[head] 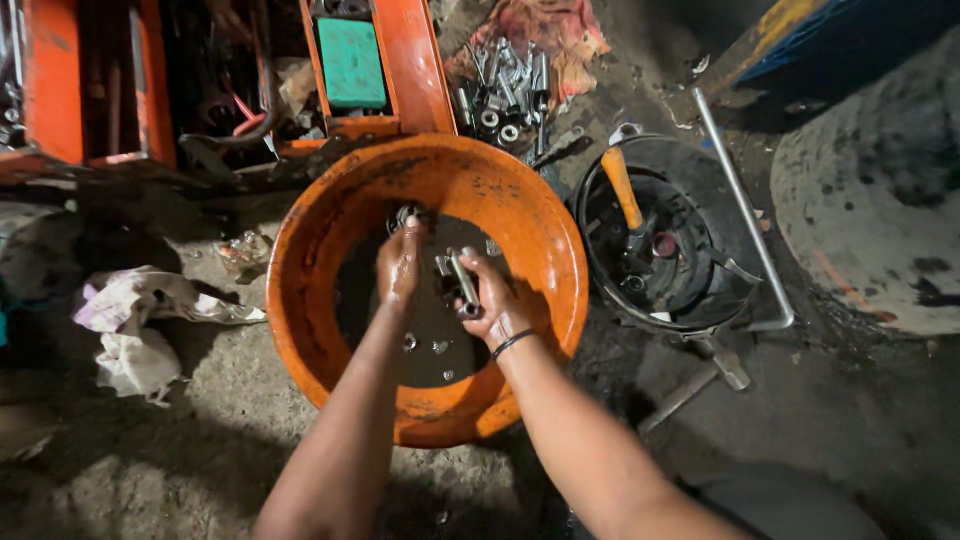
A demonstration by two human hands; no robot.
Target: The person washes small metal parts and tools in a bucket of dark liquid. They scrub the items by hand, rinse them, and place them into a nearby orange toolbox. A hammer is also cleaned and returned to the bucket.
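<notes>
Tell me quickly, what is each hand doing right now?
Left hand: fingers curled, wet, over the dark liquid in the orange basin; whether it holds something cannot be told.
Right hand: closed on a metal part.

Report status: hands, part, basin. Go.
Right hand grips metal part over orange basin. Left hand wet, fingers in dark liquid. Small parts lie submerged; nothing blocking.
</notes>
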